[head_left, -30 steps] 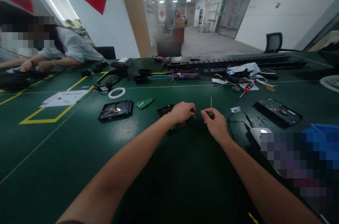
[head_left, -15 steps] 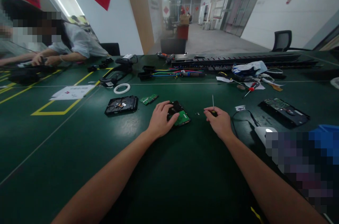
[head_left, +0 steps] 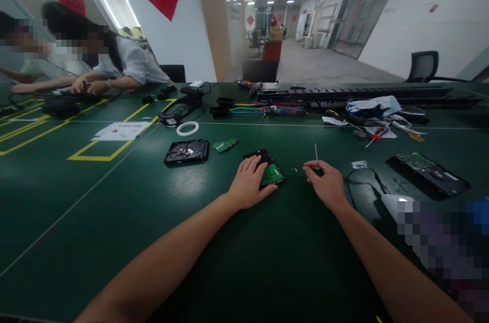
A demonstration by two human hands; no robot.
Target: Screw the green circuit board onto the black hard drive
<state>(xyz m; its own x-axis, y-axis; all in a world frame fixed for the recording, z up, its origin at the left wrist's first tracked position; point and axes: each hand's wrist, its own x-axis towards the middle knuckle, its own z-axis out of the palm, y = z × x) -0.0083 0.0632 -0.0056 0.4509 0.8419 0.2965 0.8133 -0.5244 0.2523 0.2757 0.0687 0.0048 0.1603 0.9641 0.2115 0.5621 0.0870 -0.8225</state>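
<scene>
My left hand (head_left: pixel 248 184) lies over a hard drive (head_left: pixel 272 174), fingers stretched across its black case and green circuit board. The thumb sticks out past the drive's near edge, and part of the drive is hidden under the hand. To the right, my right hand (head_left: pixel 328 184) is closed round the handle of a screwdriver (head_left: pixel 316 154), its thin shaft pointing up. Between the hands lie several tiny screws (head_left: pixel 294 169) on the green table. Beyond my left hand are a loose green circuit board (head_left: pixel 225 145) and a second hard drive (head_left: pixel 187 152).
Another hard drive (head_left: pixel 428 174) lies at the right, near a cable and a small bag (head_left: pixel 359 164). A red screwdriver (head_left: pixel 376 136), wires (head_left: pixel 252 107) and a white ring (head_left: pixel 187 128) are farther back. Two people work at the far left.
My left hand has shifted over the hard drive; its thumb has come off the green board to the near side. The whole view has swung left. My right hand still holds the screwdriver upright.
</scene>
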